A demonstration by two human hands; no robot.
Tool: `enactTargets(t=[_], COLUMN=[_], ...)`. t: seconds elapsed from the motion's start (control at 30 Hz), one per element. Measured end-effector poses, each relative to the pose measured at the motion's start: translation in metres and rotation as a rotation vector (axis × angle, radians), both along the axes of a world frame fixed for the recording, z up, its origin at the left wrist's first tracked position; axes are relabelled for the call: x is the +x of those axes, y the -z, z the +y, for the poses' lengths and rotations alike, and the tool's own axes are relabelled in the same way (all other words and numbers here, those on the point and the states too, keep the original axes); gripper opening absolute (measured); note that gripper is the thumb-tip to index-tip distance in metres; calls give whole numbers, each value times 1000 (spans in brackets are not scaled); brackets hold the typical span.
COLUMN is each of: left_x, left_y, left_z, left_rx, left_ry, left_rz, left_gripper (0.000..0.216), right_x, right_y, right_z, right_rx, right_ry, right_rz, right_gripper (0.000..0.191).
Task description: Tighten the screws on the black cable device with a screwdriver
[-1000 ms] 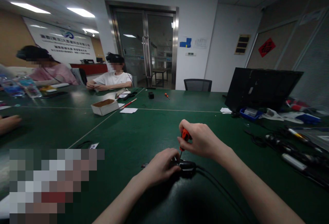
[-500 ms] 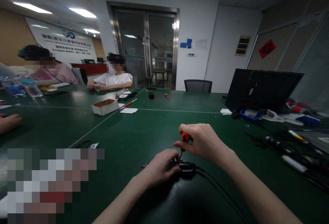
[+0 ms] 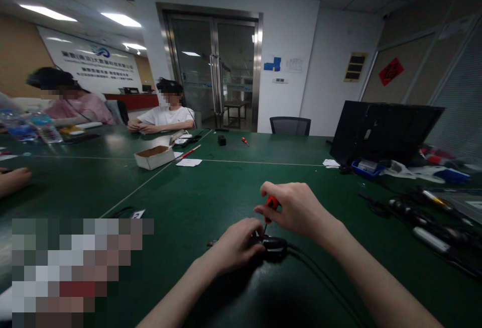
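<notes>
A small black device (image 3: 275,247) with a black cable (image 3: 320,278) running off to the right lies on the green table (image 3: 211,192). My left hand (image 3: 233,245) is closed over its left end and presses it down. My right hand (image 3: 295,206) is wrapped around the orange handle of a small screwdriver (image 3: 270,203). The screwdriver stands nearly upright, with its thin shaft pointing down onto the device between my hands.
A white cardboard box (image 3: 153,156), papers and another orange screwdriver (image 3: 244,140) lie farther back. A black monitor (image 3: 380,129), tools and cables crowd the right side. Two people sit at the far left; another person's hand (image 3: 13,180) rests at the left edge.
My right hand has sunk a little and its fingers have shifted round the screwdriver handle. My left hand and the device have stayed in place.
</notes>
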State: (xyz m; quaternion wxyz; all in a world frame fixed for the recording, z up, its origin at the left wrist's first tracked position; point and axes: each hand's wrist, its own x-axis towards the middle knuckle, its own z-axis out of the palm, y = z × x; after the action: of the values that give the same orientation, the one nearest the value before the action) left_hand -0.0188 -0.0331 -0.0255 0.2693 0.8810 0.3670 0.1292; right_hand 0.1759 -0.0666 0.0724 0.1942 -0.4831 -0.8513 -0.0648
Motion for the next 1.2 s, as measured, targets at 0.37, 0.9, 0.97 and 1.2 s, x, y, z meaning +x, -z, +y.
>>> enactTargets(t=[0.37, 0.9, 0.97, 1.2], left_x=[0, -1, 0, -1], left_y=[2, -2, -2, 1], left_z=[2, -1, 0, 1], left_rx=[-11, 2, -4, 0], left_ry=[1, 20, 28, 11], left_rz=[6, -20, -29, 0], left_gripper=[15, 21, 22, 23], right_x=[-3, -3, -2, -3], right_y=[0, 2, 1, -1], right_z=[-1, -1, -3, -4], right_rx=[-16, -60, -77, -82], right_ry=[-17, -57, -101, -64], right_rz=[14, 69, 105, 69], right_gripper=[30, 28, 33, 24])
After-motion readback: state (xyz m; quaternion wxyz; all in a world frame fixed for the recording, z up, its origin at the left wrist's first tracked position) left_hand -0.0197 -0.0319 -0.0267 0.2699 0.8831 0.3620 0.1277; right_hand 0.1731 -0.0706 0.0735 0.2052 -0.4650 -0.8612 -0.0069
